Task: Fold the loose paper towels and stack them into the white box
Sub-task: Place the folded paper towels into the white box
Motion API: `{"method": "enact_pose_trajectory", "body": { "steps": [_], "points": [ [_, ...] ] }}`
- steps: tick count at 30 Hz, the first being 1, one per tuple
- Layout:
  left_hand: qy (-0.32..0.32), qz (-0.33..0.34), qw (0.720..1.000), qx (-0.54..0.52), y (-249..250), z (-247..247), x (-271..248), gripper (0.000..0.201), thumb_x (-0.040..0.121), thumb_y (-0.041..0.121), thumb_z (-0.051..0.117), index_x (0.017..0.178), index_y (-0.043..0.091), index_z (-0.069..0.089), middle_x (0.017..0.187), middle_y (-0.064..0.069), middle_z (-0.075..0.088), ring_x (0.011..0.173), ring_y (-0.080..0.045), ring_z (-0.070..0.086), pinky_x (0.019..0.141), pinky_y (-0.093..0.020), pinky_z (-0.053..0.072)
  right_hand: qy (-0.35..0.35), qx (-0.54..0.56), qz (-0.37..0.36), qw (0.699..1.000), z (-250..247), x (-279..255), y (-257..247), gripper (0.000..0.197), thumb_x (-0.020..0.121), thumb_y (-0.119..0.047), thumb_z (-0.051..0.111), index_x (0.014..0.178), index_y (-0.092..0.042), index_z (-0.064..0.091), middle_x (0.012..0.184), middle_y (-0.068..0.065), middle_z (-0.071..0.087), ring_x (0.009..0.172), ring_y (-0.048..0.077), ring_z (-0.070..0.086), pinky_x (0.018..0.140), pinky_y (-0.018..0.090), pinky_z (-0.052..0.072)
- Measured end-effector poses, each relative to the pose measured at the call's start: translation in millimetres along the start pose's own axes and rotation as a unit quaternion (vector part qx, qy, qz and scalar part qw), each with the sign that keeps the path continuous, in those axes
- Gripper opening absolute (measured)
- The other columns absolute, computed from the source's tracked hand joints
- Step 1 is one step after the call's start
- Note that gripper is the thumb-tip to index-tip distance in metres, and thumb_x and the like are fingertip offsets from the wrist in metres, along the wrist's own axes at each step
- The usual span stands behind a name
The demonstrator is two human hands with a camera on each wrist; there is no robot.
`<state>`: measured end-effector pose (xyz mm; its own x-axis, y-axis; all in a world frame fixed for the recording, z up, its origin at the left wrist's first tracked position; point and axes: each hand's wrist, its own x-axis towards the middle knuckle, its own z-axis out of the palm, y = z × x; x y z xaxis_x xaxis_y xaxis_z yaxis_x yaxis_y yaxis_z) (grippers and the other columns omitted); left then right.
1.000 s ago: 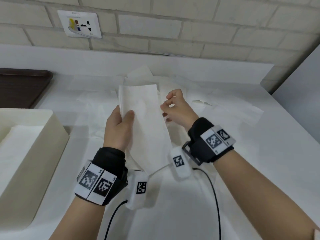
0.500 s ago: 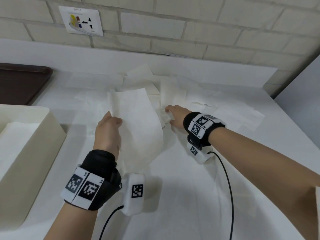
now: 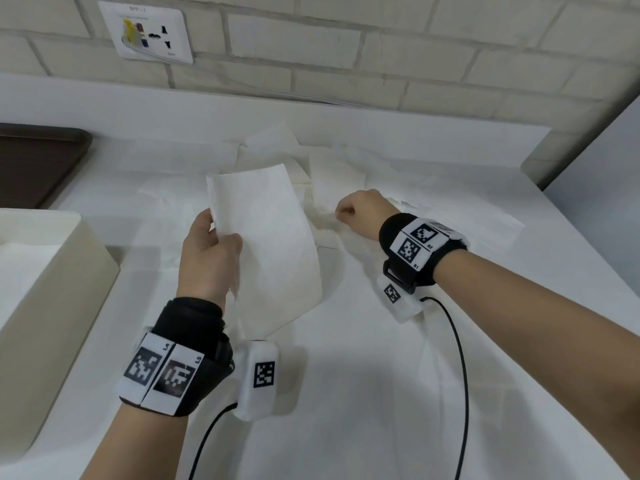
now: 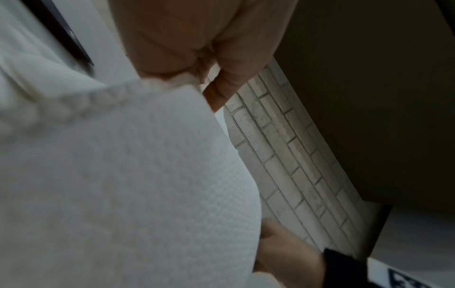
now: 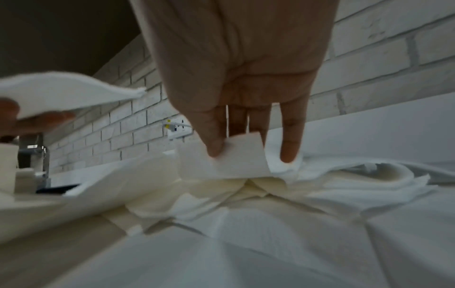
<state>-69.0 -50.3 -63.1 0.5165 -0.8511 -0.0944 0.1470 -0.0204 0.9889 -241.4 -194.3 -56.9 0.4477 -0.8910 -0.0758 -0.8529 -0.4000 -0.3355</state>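
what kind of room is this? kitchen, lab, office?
Likely a kitchen or pantry counter, not certain. A white countertop backs onto a pale brick wall with a wall socket, and the right wrist view shows what looks like a metal tap at the far end.

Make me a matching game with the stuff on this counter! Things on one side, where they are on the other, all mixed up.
Things:
1. folded paper towel
2. white box
3. dark tray
4. wall socket

Places:
A. on the brick wall
B. far left of the counter, behind the box
C. held up in the left hand
D. near left, with a towel lying inside

Pairs: 1-C, 2-D, 3-B, 4-A

Bonus: the right hand pinches a loose paper towel from the pile.
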Motion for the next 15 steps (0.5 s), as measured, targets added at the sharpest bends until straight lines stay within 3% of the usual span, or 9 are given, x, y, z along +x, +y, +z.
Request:
{"method": "enact_pose_trajectory", "body": {
  "steps": [3, 6, 8, 10, 12, 15],
  "points": [
    [0.021, 0.033, 0.999, 0.03, -0.7, 0.9, -2.4, 0.049, 0.088, -0.004, 0.041, 0.119, 0.035, 0.041, 0.093, 0.002, 0.064, 0.08, -0.014, 0.06, 0.075, -0.032, 0.049, 0.07, 0.082, -0.026, 0.994, -12.7, -6.4, -3.3, 0.019, 0.093, -0.012, 0.048, 0.097, -0.004, 0.065, 0.1, 0.011, 0.066, 0.095, 0.024, 0.061, 0.086, 0.029, 0.047],
    [0.012, 0.085, 0.995, 0.049, -0.4, -0.5, -5.4, 0.07, 0.086, -0.002, 0.043, 0.115, 0.061, 0.032, 0.128, -0.01, 0.055, 0.093, -0.022, 0.063, 0.079, -0.036, 0.054, 0.124, 0.137, -0.053, 0.981, -25.7, -12.5, -7.5, 0.015, 0.093, -0.011, 0.049, 0.096, -0.002, 0.061, 0.094, 0.013, 0.065, 0.091, 0.026, 0.061, 0.084, 0.029, 0.048],
    [0.011, 0.108, 0.992, 0.069, -0.1, -1.6, -5.9, 0.076, 0.083, -0.002, 0.042, 0.11, 0.069, 0.033, 0.137, -0.014, 0.047, 0.101, -0.027, 0.061, 0.09, -0.046, 0.051, 0.143, 0.145, -0.079, 0.976, -32.4, -16.7, -11.2, 0.015, 0.095, -0.01, 0.046, 0.095, -0.001, 0.057, 0.087, 0.013, 0.061, 0.085, 0.028, 0.058, 0.074, 0.025, 0.042],
    [0.013, 0.115, 0.988, 0.097, -1.6, -1.7, -4.5, 0.072, 0.08, -0.003, 0.04, 0.107, 0.063, 0.045, 0.13, -0.009, 0.054, 0.109, -0.028, 0.058, 0.097, -0.054, 0.044, 0.164, 0.156, -0.103, 0.969, -38.9, -20.8, -14.4, 0.015, 0.096, -0.01, 0.043, 0.094, 0.0, 0.054, 0.081, 0.014, 0.056, 0.077, 0.029, 0.053, 0.064, 0.025, 0.037],
    [0.014, 0.103, 0.988, 0.115, -0.9, -0.1, -3.5, 0.063, 0.081, -0.006, 0.037, 0.099, 0.051, 0.058, 0.117, 0.003, 0.062, 0.108, -0.024, 0.057, 0.099, -0.051, 0.043, 0.187, 0.171, -0.12, 0.96, -45.8, -24.1, -16.9, 0.015, 0.097, -0.01, 0.043, 0.095, 0.001, 0.054, 0.081, 0.017, 0.057, 0.075, 0.028, 0.05, 0.061, 0.017, 0.035],
    [0.019, 0.074, 0.991, 0.114, -1.2, 1.0, -2.5, 0.055, 0.087, -0.007, 0.034, 0.091, 0.038, 0.064, 0.114, 0.004, 0.064, 0.113, -0.018, 0.056, 0.104, -0.041, 0.042, 0.209, 0.216, -0.135, 0.944, -58.2, -28.4, -21.4, 0.017, 0.096, -0.008, 0.045, 0.1, -0.001, 0.06, 0.091, 0.007, 0.063, 0.085, 0.017, 0.055, 0.075, 0.004, 0.036]
  ]
}}
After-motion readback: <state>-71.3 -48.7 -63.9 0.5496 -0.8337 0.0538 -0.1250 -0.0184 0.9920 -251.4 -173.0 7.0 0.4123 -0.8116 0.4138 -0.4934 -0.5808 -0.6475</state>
